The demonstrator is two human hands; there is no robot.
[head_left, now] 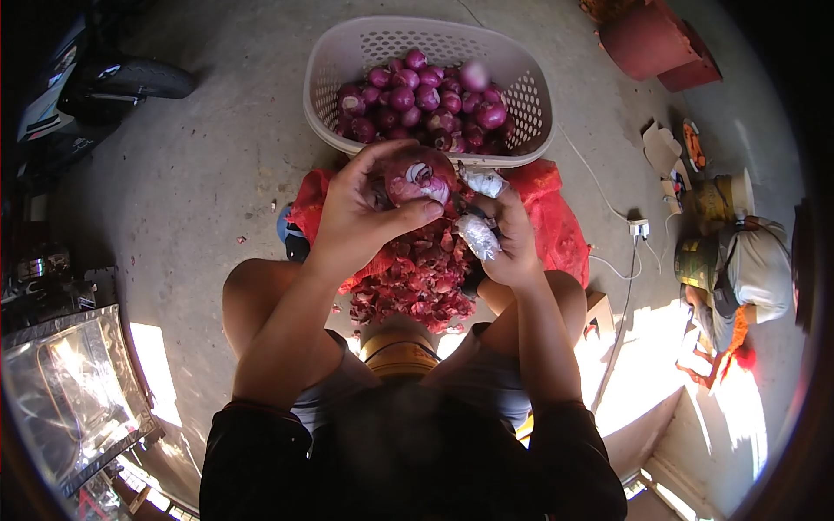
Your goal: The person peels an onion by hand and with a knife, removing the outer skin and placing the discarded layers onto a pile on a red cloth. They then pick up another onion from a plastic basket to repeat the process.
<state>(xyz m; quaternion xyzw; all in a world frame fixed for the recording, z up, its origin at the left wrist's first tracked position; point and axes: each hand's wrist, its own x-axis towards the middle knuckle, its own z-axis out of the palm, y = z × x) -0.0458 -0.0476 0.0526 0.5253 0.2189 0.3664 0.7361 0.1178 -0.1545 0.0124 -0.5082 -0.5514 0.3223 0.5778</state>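
My left hand (360, 208) is closed around a red onion (420, 178), its thumb across the front and part of the skin broken open. Beside it, my right hand (508, 234) is closed, with shiny silver wrapping (478, 236) on its thumb and a finger; whether it grips anything small is hidden. Below both hands lies a heap of loose red onion skins (408, 282). Just beyond them stands a pale plastic basket (326, 74) holding several peeled purple onions (402, 97).
Red mesh sacking (556, 217) lies around the skins. A white plug (638, 227) with cords is on the floor at right. Another person (756, 269) sits bent over at far right, near buckets. A tyre (148, 78) is at upper left, red containers (643, 39) at upper right.
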